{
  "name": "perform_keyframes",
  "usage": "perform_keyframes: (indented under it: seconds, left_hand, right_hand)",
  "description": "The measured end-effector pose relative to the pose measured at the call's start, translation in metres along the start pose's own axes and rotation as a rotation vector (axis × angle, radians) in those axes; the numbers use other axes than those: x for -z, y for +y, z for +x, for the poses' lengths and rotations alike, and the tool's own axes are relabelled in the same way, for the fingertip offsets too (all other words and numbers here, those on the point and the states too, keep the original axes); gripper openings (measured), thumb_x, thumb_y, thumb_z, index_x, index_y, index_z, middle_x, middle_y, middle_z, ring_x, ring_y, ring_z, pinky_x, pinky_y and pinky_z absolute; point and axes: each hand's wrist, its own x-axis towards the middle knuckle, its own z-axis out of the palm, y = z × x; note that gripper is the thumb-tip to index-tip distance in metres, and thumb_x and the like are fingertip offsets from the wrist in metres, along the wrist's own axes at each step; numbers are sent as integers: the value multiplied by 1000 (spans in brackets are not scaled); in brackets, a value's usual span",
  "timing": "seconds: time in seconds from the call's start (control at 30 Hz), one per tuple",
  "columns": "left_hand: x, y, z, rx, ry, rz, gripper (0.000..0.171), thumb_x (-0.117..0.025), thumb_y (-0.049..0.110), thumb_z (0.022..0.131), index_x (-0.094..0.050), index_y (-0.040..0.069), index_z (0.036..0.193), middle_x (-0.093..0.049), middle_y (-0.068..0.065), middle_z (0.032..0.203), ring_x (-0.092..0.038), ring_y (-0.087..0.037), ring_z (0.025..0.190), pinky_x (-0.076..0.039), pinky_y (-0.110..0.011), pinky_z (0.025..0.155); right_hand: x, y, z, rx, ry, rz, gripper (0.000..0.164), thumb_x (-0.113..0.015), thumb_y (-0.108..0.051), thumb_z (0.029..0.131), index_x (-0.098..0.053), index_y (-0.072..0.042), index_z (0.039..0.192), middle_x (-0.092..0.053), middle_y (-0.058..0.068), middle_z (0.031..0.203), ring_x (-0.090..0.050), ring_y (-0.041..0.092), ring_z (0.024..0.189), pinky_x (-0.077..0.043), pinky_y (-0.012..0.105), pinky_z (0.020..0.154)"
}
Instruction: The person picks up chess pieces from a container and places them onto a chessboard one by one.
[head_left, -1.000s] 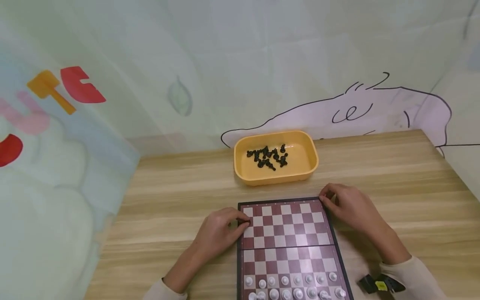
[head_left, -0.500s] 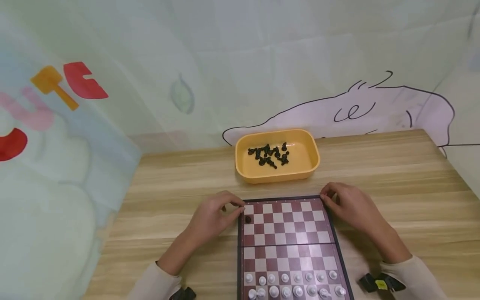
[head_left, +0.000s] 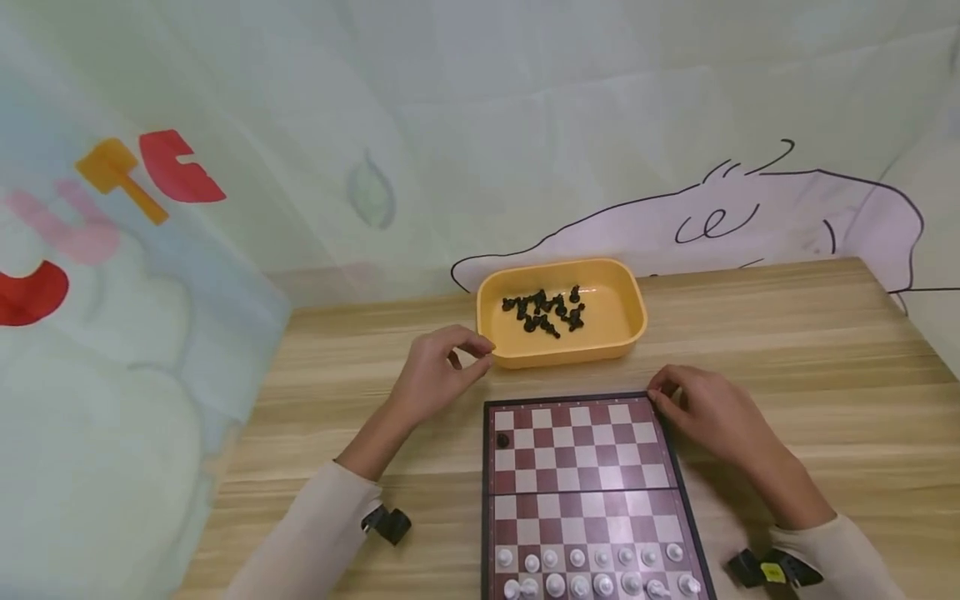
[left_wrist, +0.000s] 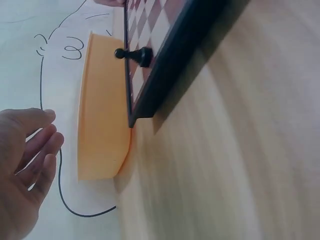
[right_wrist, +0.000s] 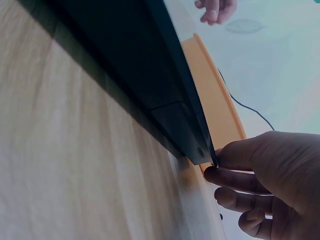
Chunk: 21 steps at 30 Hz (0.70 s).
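A chessboard (head_left: 570, 454) lies on the wooden table, white chess pieces lined up in two rows along its near side. One black pawn (left_wrist: 139, 56) stands upright on its far left part. My right hand (head_left: 705, 412) pinches the board's far right corner between thumb and forefinger, as the right wrist view shows. My left hand (head_left: 438, 375) is in the air by the near left corner of the yellow tray (head_left: 637, 321). Its fingers are loosely bent with nothing between them. Several black chess pieces (head_left: 542, 308) lie jumbled in the tray.
Behind the tray hangs a pale printed cloth (head_left: 600, 125) that meets the back of the table (head_left: 780, 325). Each forearm wears a dark strapped device, one of them the left wrist device (head_left: 390, 525).
My left hand has let go of the black pawn, leaving it on the board, and moved away toward the tray. My right hand stays at the board's corner.
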Motion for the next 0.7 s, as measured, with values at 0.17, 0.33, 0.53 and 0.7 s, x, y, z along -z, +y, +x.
perform_keyframes:
  seconds: [0.17, 0.33, 0.53, 0.7]
  left_hand:
    - [-6, -3, 19, 6, -7, -9, 11, -71, 21, 83, -70, 15, 92, -67, 8, 88, -59, -2, 79, -48, -25, 58]
    - [-11, -8, 30, 35, -20, -11, 9, -71, 21, 83, -70, 16, 91, -66, 10, 87, -58, 0, 78, -48, -26, 59]
    - [-11, -17, 46, 59, -35, 18, 13, -71, 22, 84, -70, 13, 93, -66, 9, 89, -57, -2, 79, -48, -27, 61]
    - [-8, -25, 62, 61, -54, 54, 11, -70, 18, 84, -69, 11, 92, -66, 8, 87, -58, -3, 78, -49, -26, 65]
  right_hand:
    - [0, 2, -1, 9, 4, -5, 7, -65, -24, 88, -64, -19, 93, -61, -10, 77, -52, 7, 66, -44, 31, 57]
    - [-1, 1, -2, 9, -7, 2, 7, -65, -24, 88, -64, -19, 93, -61, -10, 77, -52, 7, 65, -44, 30, 56]
    - [-2, 2, -2, 6, 1, -7, 7, -65, -24, 87, -63, -20, 93, -61, -9, 78, -53, 7, 67, -45, 30, 58]
    - [-2, 2, -2, 2, 6, -15, 7, -65, -26, 88, -63, -21, 92, -60, -10, 76, -52, 7, 65, -45, 30, 57]
